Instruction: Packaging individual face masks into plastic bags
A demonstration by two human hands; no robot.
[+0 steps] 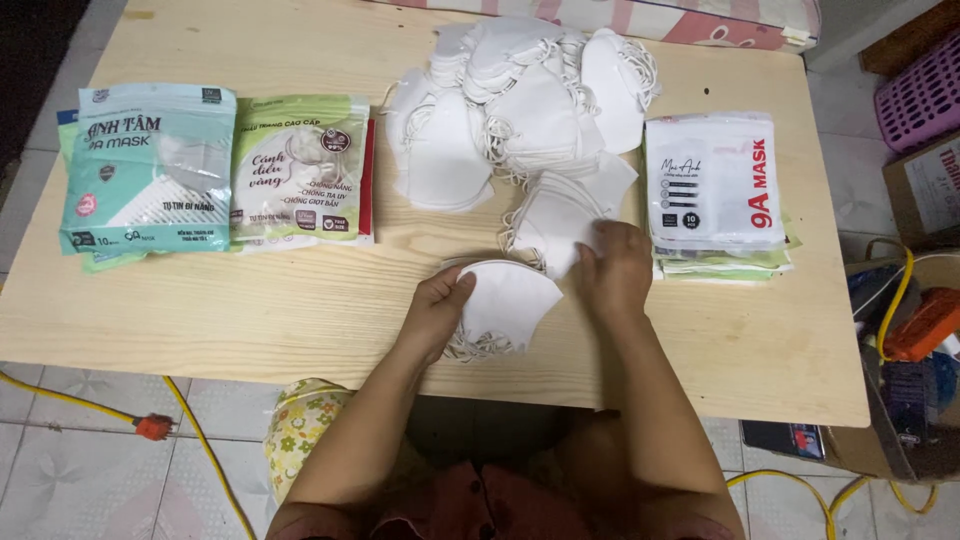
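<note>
While the person sat at the wooden table (250,310), a stack of teal packets (148,168) lay at the far left, with a stack of green packets (300,168) just beside it. Nearer the middle, the left hand (437,310) rested on a small stack of folded white masks (505,305) near the table's front edge, its fingers curled around the stack's left edge and gripping it. Behind that stack lay a big loose heap of white masks (520,100), spreading toward the table's far edge. The right hand (613,268) sat just right of the small stack, its fingers bent and closed on the edge of another white mask (555,215) at the foot of the heap. At the far right lay a pile of white packets (712,180).
</note>
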